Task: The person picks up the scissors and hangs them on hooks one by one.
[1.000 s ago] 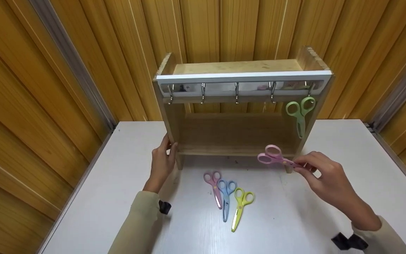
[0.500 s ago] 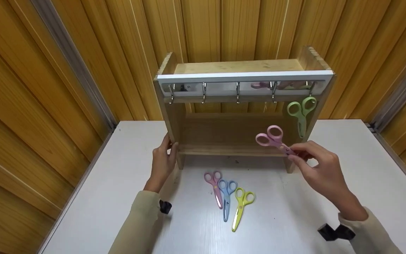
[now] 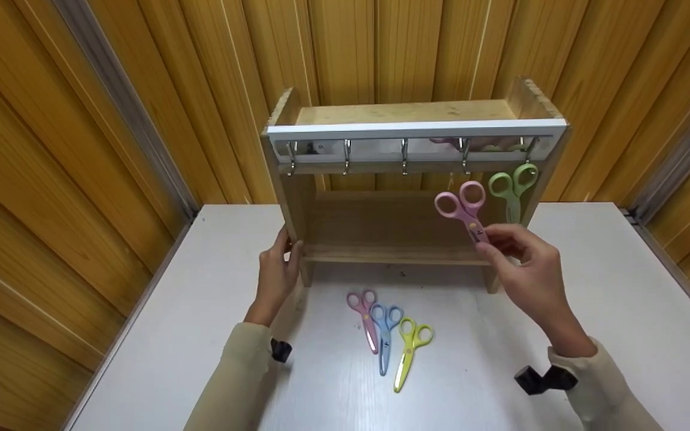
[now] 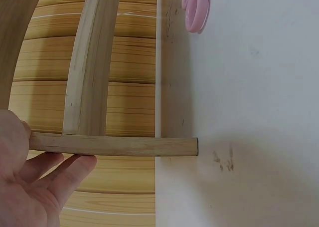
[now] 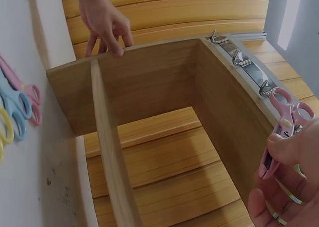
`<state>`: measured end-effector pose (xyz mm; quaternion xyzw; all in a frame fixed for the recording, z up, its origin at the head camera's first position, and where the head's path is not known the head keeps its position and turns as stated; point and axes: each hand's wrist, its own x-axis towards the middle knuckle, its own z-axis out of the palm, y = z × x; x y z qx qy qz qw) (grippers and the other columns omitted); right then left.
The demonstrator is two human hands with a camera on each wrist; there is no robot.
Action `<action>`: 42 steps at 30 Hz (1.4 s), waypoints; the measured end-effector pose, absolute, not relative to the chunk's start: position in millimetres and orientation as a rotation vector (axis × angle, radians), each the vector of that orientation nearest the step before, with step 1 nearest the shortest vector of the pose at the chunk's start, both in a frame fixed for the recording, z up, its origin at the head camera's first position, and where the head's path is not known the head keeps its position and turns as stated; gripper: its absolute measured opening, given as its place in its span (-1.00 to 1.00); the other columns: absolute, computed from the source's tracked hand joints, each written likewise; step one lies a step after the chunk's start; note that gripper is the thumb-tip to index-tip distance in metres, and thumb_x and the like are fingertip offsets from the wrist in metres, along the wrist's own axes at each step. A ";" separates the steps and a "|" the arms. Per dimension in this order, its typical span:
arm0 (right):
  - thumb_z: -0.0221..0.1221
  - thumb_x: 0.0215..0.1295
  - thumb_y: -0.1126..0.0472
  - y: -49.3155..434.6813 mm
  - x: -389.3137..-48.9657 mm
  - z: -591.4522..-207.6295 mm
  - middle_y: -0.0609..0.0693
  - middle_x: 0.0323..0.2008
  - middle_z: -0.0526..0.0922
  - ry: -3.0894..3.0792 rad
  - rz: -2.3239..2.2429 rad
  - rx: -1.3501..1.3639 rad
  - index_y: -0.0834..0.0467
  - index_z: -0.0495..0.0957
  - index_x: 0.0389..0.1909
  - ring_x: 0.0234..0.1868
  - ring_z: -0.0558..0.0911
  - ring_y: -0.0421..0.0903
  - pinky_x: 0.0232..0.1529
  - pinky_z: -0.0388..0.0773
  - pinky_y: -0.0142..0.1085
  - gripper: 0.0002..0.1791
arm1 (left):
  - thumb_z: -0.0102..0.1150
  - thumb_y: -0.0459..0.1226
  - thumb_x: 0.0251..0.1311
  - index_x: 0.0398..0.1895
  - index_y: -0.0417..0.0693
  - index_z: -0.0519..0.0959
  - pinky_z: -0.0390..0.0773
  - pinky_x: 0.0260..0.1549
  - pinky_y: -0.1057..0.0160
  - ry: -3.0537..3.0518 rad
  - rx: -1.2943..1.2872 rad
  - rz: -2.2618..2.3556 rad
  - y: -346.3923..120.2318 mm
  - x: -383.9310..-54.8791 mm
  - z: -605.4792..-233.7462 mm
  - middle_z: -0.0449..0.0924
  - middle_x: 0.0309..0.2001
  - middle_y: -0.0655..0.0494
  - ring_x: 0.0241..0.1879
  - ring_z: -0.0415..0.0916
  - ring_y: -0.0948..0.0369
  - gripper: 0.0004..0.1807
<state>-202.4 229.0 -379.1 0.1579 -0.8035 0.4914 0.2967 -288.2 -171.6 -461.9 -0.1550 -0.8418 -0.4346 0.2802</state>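
Note:
A pair of pink scissors (image 3: 473, 226) is pinched by its blades between the thumb and fingers of my right hand (image 3: 527, 269), handle loops upward. It stands in front of a wooden rack (image 3: 357, 236), below the hook rail. My left hand (image 3: 276, 272) grips the rack's left side panel (image 4: 124, 144), fingers on its outer face. Green scissors (image 3: 507, 191) hang by one loop from the rightmost hook. On the table lie another pair of pink scissors (image 3: 365, 320), blue scissors (image 3: 385, 338) and yellow scissors (image 3: 405, 358), side by side.
Several metal hooks (image 3: 404, 157) line the rack's front rail; those left of the green scissors carry nothing. The rack stands on a white table (image 3: 213, 239), close to a wood-panelled wall (image 3: 345, 54) behind it.
My right hand has risen and moved left with the pink scissors, whose loops have turned from pointing left to pointing up. The left hand keeps its hold on the rack.

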 end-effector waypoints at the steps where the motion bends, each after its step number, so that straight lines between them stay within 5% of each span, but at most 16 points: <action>1: 0.38 0.23 0.47 227.1 -203.4 -378.6 0.01 -0.21 0.73 -2.125 1.337 0.409 0.22 0.71 -0.04 -0.27 0.64 -0.13 -0.22 0.60 -0.54 -0.71 | 0.07 -0.30 0.54 0.51 -0.14 0.32 0.77 -0.18 0.04 -2.261 -0.412 -1.162 -171.6 -288.4 -461.9 0.64 0.18 -0.21 0.02 0.70 -0.07 -0.47; 42: 0.35 0.37 0.25 198.2 -241.3 -399.8 0.07 -0.15 0.70 -1.992 1.699 0.291 0.28 0.66 -0.01 -0.21 0.69 -0.05 -0.18 0.75 -0.33 -0.75 | 0.10 -0.30 0.53 0.50 -0.14 0.33 0.77 -0.16 0.04 -2.298 -0.362 -1.139 -169.4 -289.0 -461.2 0.64 0.19 -0.20 0.03 0.70 -0.06 -0.47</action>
